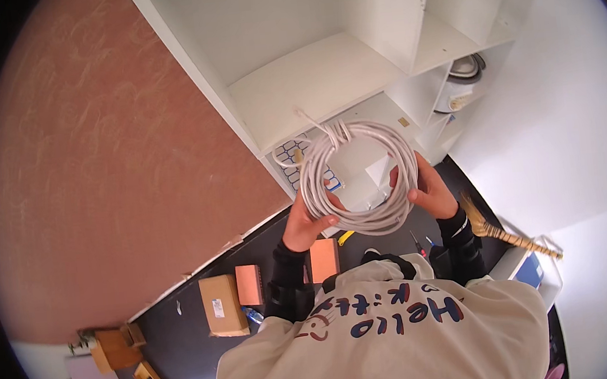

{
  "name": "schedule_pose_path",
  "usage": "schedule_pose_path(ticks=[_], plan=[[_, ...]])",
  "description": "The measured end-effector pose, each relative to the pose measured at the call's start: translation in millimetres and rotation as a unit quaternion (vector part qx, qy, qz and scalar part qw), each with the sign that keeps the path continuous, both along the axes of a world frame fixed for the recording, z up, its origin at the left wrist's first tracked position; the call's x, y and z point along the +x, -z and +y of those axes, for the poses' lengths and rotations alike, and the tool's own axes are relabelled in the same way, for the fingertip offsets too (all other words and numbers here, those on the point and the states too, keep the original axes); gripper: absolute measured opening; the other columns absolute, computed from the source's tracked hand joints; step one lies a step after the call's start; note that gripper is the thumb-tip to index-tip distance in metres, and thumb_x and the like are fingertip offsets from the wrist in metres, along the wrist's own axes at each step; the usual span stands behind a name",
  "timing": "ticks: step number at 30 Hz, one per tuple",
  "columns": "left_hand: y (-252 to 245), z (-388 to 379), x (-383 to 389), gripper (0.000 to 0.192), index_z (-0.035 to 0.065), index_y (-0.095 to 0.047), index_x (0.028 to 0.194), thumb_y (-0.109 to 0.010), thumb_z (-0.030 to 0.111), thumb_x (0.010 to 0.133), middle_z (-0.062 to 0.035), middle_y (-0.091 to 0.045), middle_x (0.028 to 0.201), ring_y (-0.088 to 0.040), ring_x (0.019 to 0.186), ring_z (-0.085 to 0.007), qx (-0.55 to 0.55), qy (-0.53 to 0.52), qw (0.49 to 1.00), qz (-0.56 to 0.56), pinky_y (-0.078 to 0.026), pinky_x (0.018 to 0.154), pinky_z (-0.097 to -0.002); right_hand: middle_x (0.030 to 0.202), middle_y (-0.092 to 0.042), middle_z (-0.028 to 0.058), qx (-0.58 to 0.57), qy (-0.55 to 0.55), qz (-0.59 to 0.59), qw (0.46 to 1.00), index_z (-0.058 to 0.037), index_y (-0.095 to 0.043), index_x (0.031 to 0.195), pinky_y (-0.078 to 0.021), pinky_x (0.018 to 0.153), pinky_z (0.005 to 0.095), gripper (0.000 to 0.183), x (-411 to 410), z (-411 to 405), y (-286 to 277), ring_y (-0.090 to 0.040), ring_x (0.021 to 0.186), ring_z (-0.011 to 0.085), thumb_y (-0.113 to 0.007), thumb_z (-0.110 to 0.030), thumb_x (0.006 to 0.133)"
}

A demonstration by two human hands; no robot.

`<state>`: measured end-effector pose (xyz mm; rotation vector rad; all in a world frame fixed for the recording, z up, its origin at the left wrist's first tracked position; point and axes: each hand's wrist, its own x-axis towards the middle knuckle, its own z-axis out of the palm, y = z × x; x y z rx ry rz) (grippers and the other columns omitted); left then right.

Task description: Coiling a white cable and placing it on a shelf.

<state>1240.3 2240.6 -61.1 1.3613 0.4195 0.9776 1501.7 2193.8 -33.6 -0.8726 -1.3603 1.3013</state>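
A coil of light grey cable (364, 222) is held up in front of a white shelf unit (315, 84). The cable's end is wrapped around the top of the coil, and a loose tip sticks up at the upper left. My left hand (306, 219) grips the coil's lower left side, thumb in front and fingers partly hidden behind it. On the right side my right hand (430, 188) holds the coil, with fingertips showing inside the ring. Behind the coil, a lower shelf carries a blue-and-white patterned sheet (290, 160) and a small white sheet (381, 171).
On the dark floor lie a cardboard box (220, 307), orange boxes (249, 285), a plastic bottle (253, 315) and a red-handled screwdriver (418, 244). A straw broom (499, 231) leans at the right beside a white bin (513, 265). A reddish-brown wall (124, 152) rises at the left.
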Motion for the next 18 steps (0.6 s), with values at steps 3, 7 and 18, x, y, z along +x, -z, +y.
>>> schedule_pose_path(ticks=[3,7,18], plan=[[-12.4,12.3,10.7,0.062,0.0000,-0.032,0.124,-0.068,0.008,0.074,-0.0082,-0.056,0.090,-0.056,0.084,-0.0145,0.015,-0.066,0.998,-0.018,-0.045,0.073,-0.0265,0.129,-0.038,0.0123,0.019,-0.045,0.027,0.998,0.0000,-0.021,0.135,-0.0346,0.096,0.0319,0.084,8.6,26.6,-15.1,-0.045,0.113,0.0187,-0.069,-0.033,0.075],[-35.5,29.8,22.4,0.064,-0.0014,-0.033,0.125,-0.068,0.018,0.075,-0.0066,-0.055,0.092,-0.054,0.083,-0.0141,0.000,-0.162,0.987,-0.012,-0.042,0.071,-0.0251,0.130,-0.037,0.0135,0.055,-0.044,0.016,0.997,0.0004,-0.018,0.137,-0.0408,0.091,0.0348,0.083,6.7,57.9,-28.7,-0.047,0.110,0.0239,-0.068,-0.027,0.077],[-58.4,56.9,23.0,0.045,0.0014,-0.034,0.123,-0.055,0.018,0.087,-0.0109,-0.054,0.105,-0.058,0.094,-0.0173,-0.087,-0.193,0.976,-0.056,-0.054,0.076,-0.0319,0.117,-0.047,0.0119,-0.030,-0.086,0.038,0.995,0.0010,-0.025,0.133,-0.0521,0.077,0.0318,0.066,-2.6,125.9,-38.0,-0.053,0.102,0.0184,-0.055,-0.035,0.086]])
